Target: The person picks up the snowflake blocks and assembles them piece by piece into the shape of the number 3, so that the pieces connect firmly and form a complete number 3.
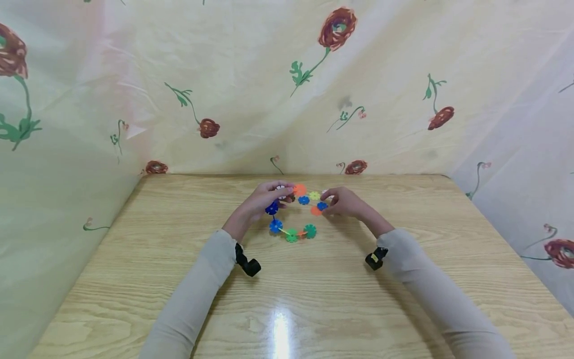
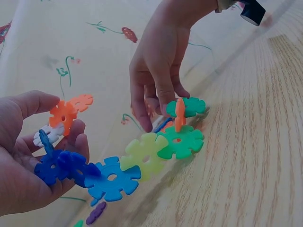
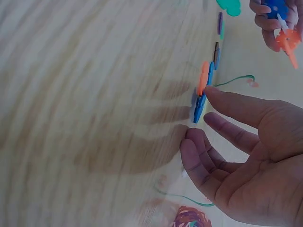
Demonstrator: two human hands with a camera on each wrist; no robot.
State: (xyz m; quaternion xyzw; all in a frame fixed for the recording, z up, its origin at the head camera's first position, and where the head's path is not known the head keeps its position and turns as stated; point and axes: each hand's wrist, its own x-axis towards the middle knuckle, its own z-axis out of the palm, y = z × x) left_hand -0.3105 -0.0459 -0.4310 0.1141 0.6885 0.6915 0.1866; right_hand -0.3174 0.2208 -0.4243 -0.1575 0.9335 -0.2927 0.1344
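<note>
My left hand point(image 1: 259, 199) grips one end of a chain of interlocking plastic snowflake discs. In the left wrist view, an orange disc point(image 2: 64, 116) and a white disc point(image 2: 48, 135) sit between its thumb and fingers. From there the chain runs through dark blue discs point(image 2: 52, 168), a lighter blue disc point(image 2: 113, 177) and a yellow-green disc point(image 2: 144, 156) to green discs point(image 2: 182, 142). My right hand point(image 1: 346, 202) is over loose discs, fingers slightly bent and thumb apart. Its thumb tip is right at a blue disc point(image 3: 199, 111) and an orange disc point(image 3: 202, 78).
More loose discs, among them a yellow disc point(image 1: 314, 196) and a blue disc point(image 1: 304, 200), lie between the hands. The wooden table point(image 1: 287, 279) ends at a flowered cloth point(image 1: 251, 99) behind. A black wrist camera point(image 1: 249, 265) hangs below the left sleeve.
</note>
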